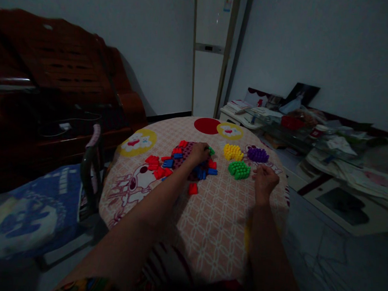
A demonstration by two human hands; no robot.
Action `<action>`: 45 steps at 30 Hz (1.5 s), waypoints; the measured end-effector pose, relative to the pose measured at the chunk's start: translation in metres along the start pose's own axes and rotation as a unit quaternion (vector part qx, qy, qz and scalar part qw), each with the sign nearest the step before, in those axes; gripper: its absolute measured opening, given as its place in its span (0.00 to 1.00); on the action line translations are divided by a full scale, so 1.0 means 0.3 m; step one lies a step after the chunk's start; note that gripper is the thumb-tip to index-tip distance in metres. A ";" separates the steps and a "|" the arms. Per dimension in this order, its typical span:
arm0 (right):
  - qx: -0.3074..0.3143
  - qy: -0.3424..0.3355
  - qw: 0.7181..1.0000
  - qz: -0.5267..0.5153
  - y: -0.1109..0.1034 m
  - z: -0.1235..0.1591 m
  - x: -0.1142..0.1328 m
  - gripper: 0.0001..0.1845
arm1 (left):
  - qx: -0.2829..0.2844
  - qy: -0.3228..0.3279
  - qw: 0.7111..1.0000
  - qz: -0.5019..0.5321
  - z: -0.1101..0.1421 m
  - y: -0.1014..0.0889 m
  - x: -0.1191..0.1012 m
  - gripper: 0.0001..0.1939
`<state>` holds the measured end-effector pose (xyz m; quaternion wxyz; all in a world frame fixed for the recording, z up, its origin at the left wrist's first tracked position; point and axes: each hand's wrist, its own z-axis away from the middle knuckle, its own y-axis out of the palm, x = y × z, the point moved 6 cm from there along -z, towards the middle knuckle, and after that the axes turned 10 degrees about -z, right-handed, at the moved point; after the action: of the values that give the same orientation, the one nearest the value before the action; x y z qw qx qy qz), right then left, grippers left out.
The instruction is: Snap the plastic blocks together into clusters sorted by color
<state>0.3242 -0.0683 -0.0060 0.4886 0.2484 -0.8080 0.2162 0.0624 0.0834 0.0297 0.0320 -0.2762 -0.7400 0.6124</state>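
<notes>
My left hand (200, 153) reaches into a pile of red and blue plastic building blocks (168, 163), its fingers curled down at a small green block (211, 151). Part of the pile is hidden under that hand and forearm. My right hand (266, 179) is closed, thumb and fingers together, over the right side of the table; what it holds, if anything, does not show. Close to its fingertips sits a green cluster of knobby blocks (239, 170). A purple cluster (258, 155) and a yellow cluster (233, 152) lie just beyond.
A patterned cloth covers the round table (206, 223). One red block (193, 189) lies apart, nearer me. At left stand a chair with a blue cover (46, 207) and a wooden sofa (65, 67). A cluttered low cabinet (308, 167) runs along the right wall.
</notes>
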 end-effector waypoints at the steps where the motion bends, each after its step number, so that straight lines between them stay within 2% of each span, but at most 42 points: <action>1: -0.012 0.005 0.999 -0.032 0.000 0.004 0.013 0.16 | 0.004 0.013 0.999 0.050 0.018 -0.008 -0.031 0.11; 4: -0.005 -0.003 0.995 -0.096 0.018 0.023 0.069 0.16 | 0.044 0.081 0.974 0.205 0.088 -0.009 -0.161 0.11; 7: 0.057 -0.005 0.987 -0.150 0.052 0.042 0.114 0.16 | 0.052 0.141 0.956 0.252 0.155 -0.007 -0.280 0.09; 9: 0.122 0.012 0.974 -0.191 0.079 0.052 0.122 0.16 | 0.048 0.159 0.950 0.264 0.183 -0.002 -0.326 0.08; 12: 0.211 0.052 0.950 -0.223 0.114 0.065 0.111 0.13 | 0.023 0.136 0.946 0.293 0.201 0.011 -0.336 0.07; 14: 0.241 0.074 0.939 -0.235 0.125 0.069 0.103 0.11 | -0.001 0.105 0.940 0.325 0.208 0.025 -0.321 0.08; 17: 0.259 0.102 0.926 -0.255 0.130 0.072 0.103 0.13 | -0.038 0.073 0.925 0.371 0.225 0.040 -0.303 0.07; 21: 0.289 0.125 0.911 -0.265 0.129 0.079 0.105 0.19 | -0.068 0.061 0.914 0.395 0.250 0.034 -0.305 0.07; 29: 0.323 0.150 0.900 -0.253 0.116 0.085 0.069 0.18 | -0.059 0.071 0.908 0.409 0.261 0.043 -0.320 0.06; 33: 0.310 0.146 0.903 -0.260 0.102 0.073 0.076 0.19 | -0.050 0.109 0.904 0.411 0.268 0.047 -0.344 0.07; 36: 0.244 0.137 0.921 -0.270 0.070 0.041 0.072 0.21 | -0.047 0.119 0.890 0.437 0.266 0.055 -0.345 0.09; 40: 0.114 0.130 0.955 -0.240 0.006 -0.009 0.022 0.22 | -0.054 0.082 0.883 0.460 0.243 0.076 -0.299 0.11; 42: 0.088 0.135 0.966 -0.203 -0.013 -0.023 -0.009 0.22 | -0.061 0.059 0.884 0.460 0.232 0.082 -0.270 0.12; 45: 0.084 0.154 0.970 -0.168 -0.025 -0.029 -0.042 0.22 | -0.069 0.045 0.885 0.458 0.223 0.082 -0.242 0.12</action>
<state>0.3396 -0.0668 -0.0127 0.6139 0.3846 -0.6487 0.2335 0.1070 -0.0063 0.0115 -0.2379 -0.6134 -0.5695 0.4928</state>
